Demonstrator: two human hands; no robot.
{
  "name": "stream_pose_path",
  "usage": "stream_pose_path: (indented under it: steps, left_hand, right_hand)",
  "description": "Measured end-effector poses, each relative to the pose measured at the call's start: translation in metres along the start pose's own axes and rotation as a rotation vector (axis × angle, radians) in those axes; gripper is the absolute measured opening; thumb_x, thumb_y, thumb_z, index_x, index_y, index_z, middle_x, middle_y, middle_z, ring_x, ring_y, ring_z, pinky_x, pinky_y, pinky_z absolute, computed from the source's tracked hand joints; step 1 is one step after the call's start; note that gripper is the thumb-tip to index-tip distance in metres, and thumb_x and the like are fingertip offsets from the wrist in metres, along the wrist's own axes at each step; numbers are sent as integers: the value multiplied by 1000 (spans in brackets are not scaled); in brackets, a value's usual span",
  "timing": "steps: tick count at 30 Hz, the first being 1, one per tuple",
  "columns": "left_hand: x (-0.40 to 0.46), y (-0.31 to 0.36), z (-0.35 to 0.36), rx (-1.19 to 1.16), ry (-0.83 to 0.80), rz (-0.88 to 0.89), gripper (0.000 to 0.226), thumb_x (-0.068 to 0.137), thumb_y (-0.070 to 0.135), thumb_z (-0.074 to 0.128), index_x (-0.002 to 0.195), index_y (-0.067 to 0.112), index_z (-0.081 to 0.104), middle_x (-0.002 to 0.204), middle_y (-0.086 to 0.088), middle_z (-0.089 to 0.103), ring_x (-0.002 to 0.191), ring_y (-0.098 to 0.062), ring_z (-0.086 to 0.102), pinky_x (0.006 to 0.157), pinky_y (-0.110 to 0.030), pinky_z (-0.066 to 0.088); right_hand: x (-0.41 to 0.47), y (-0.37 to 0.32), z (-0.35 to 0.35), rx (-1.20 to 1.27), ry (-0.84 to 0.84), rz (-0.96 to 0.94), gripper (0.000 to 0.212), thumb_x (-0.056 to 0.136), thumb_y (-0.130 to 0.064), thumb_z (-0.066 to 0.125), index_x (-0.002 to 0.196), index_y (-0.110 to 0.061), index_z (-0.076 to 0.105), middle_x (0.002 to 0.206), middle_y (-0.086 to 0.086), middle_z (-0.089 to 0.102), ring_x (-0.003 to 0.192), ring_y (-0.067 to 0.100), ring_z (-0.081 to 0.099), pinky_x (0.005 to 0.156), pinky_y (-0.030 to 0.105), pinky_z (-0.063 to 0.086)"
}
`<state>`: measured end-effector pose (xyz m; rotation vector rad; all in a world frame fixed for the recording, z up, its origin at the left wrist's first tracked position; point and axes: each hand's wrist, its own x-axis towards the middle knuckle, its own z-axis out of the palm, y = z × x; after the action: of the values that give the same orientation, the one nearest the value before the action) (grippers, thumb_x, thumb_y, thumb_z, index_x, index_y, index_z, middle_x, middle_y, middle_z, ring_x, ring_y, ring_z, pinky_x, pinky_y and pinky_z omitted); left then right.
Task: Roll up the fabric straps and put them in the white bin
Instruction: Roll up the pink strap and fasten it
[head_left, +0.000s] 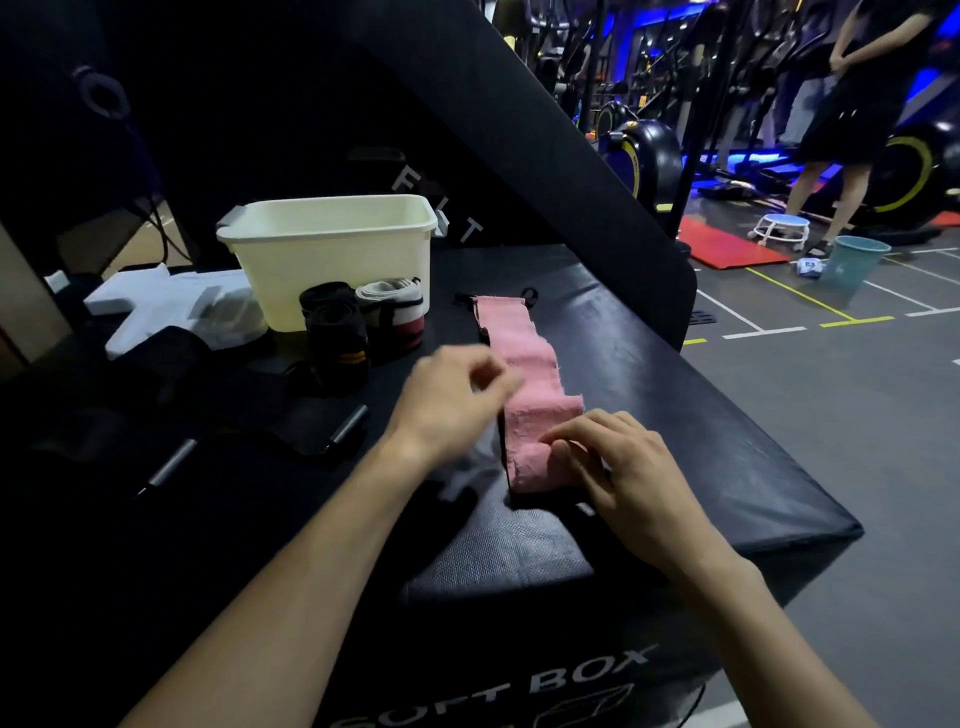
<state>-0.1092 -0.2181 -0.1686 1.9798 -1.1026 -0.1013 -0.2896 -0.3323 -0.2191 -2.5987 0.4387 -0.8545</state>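
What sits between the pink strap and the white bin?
In the head view, two rolled straps stand there: a black roll and a white roll, right against the white bin, left of the pink strap.

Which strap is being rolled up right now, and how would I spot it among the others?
Find the white bin at the back of the black padded box; two rolled bundles stand before it. To their right the pink strap runs flat toward the person, its near end curled under the right hand. It is the only pink, unrolled one.

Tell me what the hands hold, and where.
The right hand grips the pink strap at its rolled near end. The left hand is blurred; a hold cannot be told.
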Motion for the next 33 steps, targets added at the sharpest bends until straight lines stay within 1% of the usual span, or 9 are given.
stream_pose_path:
  steps: [2, 5, 7, 11, 15, 18, 24, 27, 33]
  left_hand:
    - [32, -7, 2, -24, 55, -69, 17, 89, 38, 76, 91, 22, 77, 89, 9, 76, 84, -6, 69, 85, -30, 55]
    - [67, -25, 20, 39, -13, -186, 26, 84, 45, 79, 98, 23, 76, 102, 6, 76, 100, -14, 70, 96, -37, 55]
    - [80, -31, 32, 25, -2, -236, 31, 80, 48, 82, 95, 21, 78, 98, 4, 77, 98, -17, 70, 93, -38, 56]
    - [97, -31, 43, 65, 32, -301, 44, 73, 53, 85, 83, 11, 78, 81, -2, 76, 84, -25, 70, 73, -33, 51]
    - [97, -25, 49, 232, 133, -266, 35, 71, 50, 87, 91, 27, 68, 111, 5, 71, 105, -23, 66, 80, -30, 45]
    - [99, -26, 55, 281, 172, -198, 27, 77, 43, 85, 85, 30, 63, 116, 5, 66, 110, -24, 64, 78, -29, 38]
    - [112, -36, 57, 319, 214, -126, 25, 81, 45, 81, 79, 25, 67, 110, 7, 64, 106, -23, 62, 75, -31, 37]
    - [119, -42, 57, 313, 252, -111, 25, 82, 41, 81, 76, 24, 64, 103, 5, 67, 104, -24, 62, 75, -31, 39]
    - [137, -47, 58, 291, 158, -60, 23, 83, 36, 77, 76, 24, 59, 92, 0, 68, 100, -23, 60, 73, -29, 36]
  right_hand:
    - [1, -1, 1, 3, 18, -11, 28, 100, -49, 44, 104, -35, 69, 105, -18, 62, 97, 14, 61, 82, 46, 50]
    - [2, -3, 1, -39, 31, -28, 26, 99, -43, 46, 103, -33, 70, 105, -17, 63, 99, 14, 62, 86, 43, 44]
    - [4, -2, 2, -57, 28, -33, 18, 98, -37, 52, 107, -35, 66, 102, -18, 64, 97, 12, 61, 89, 43, 43]
    - [9, 0, 3, -45, 29, -47, 18, 98, -28, 63, 109, -41, 57, 101, -25, 59, 95, 8, 60, 91, 38, 37]
    - [13, 0, 3, -60, 43, -115, 10, 98, -24, 61, 97, -35, 60, 102, -18, 60, 91, 9, 57, 88, 35, 38]
    - [14, -1, 2, -47, 29, -136, 7, 95, -26, 59, 94, -32, 62, 94, -17, 62, 85, 10, 55, 80, 31, 40]
    - [14, 1, -5, 14, -27, -143, 10, 92, -37, 73, 93, -34, 64, 87, -25, 52, 78, -3, 47, 75, 25, 42]
    - [16, 0, -9, 69, -74, -137, 18, 90, -53, 64, 93, -35, 63, 87, -25, 52, 77, 2, 51, 71, 19, 39]
    - [18, 2, -9, 97, -151, -119, 37, 75, -56, 78, 97, -33, 58, 98, -17, 58, 84, 9, 57, 74, 30, 49]
